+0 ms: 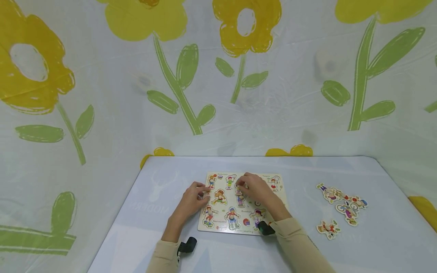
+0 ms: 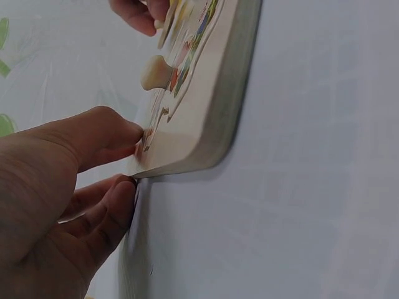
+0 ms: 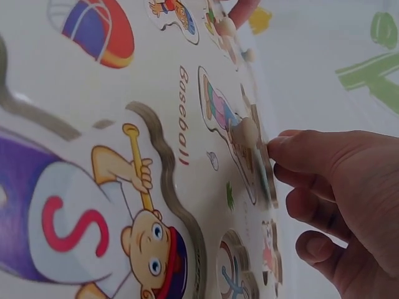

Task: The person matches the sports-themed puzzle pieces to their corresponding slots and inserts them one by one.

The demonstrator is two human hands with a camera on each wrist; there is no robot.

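A wooden sports-figure knob puzzle board [image 1: 216,224] lies on the table between both hands. My left hand [image 1: 192,199] pinches its left edge, one finger on top and another against the side in the left wrist view. Over the upper middle of the board, my right hand [image 1: 257,186] pinches a small puzzle piece [image 2: 166,28], tilted off the board in the left wrist view; its picture is mostly hidden by the fingers. Figure pieces with round knobs sit in the board, among them a runner [image 1: 219,197], a roller skater [image 1: 232,218] and a piece with a knob [image 3: 246,132] near the right fingertips.
To the right of the board, loose puzzle pieces lie in a cluster, including a cyclist [image 1: 349,213]; another loose piece [image 1: 328,229] lies nearer the front. A flower-printed curtain [image 1: 273,87] hangs behind the pale table [image 1: 164,178]. Black wrist cameras [image 1: 187,245] are strapped at both sleeves.
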